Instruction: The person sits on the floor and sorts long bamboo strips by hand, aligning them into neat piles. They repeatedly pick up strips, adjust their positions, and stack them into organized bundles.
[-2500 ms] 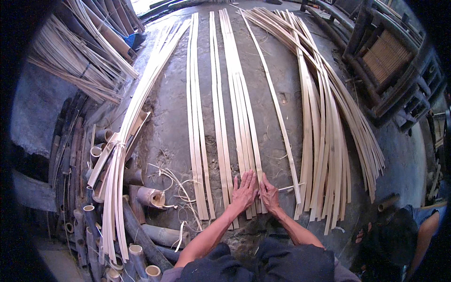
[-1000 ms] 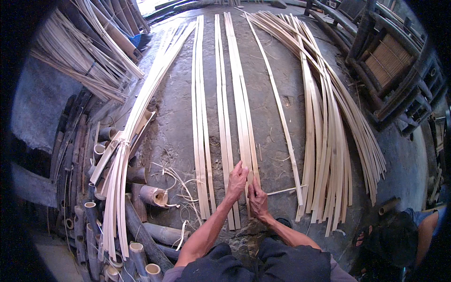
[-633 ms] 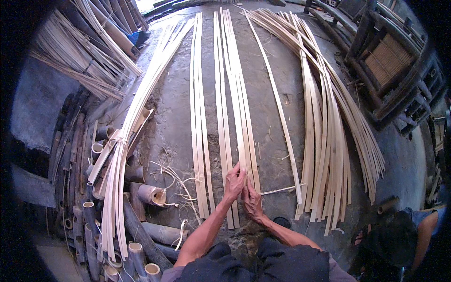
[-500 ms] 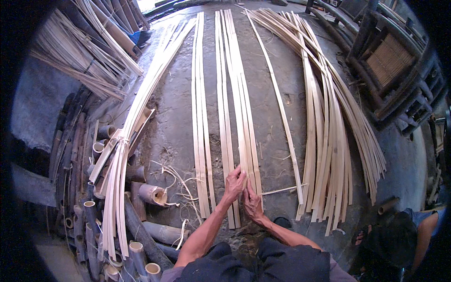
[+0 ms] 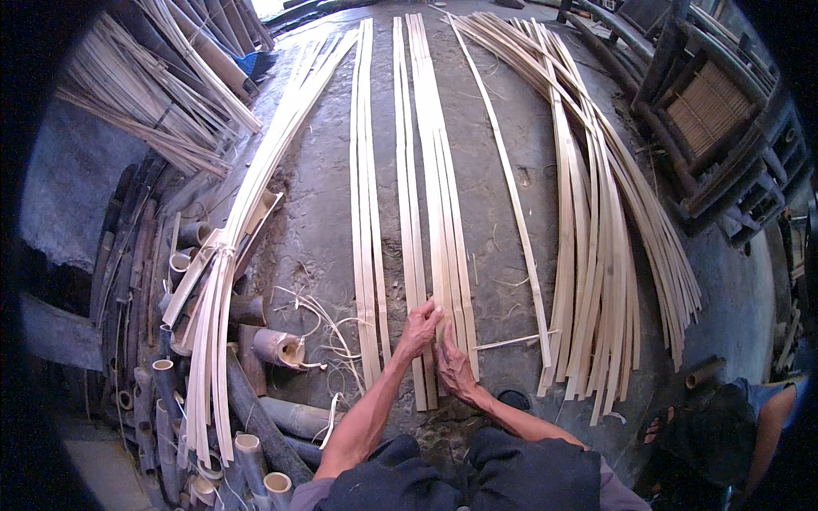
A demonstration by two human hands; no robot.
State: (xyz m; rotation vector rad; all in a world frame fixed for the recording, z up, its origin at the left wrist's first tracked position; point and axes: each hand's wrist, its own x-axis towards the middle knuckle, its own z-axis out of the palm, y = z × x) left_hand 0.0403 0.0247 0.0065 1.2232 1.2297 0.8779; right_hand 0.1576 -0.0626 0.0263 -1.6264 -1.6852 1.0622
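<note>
Several long, pale bamboo strips lie lengthwise in narrow bundles on the floor. My left hand (image 5: 416, 334) is closed, pinching a bamboo strip (image 5: 440, 281) in the middle bundle near its close end. Just to the right and slightly nearer is my right hand (image 5: 457, 368), its fingers stretched forward along the strips and touching them at the tips. The strip ends under both hands are partly hidden. Left of my hands is another narrow bundle of strips (image 5: 365, 255), and a single strip (image 5: 509, 187) lies apart on the right.
A large fanned pile of strips (image 5: 588, 298) lies on the right. At left, a tied bundle (image 5: 226, 281) rests over cut bamboo tubes (image 5: 277, 347). Curled shavings (image 5: 324, 319) are scattered beside it. A bamboo chair (image 5: 707, 111) stands far right; a person's dark clothing (image 5: 711, 434) shows at lower right.
My right hand has drawn slightly back and its fingers have straightened, coming a little apart from my left hand. The left hand has shifted slightly left and keeps its pinch.
</note>
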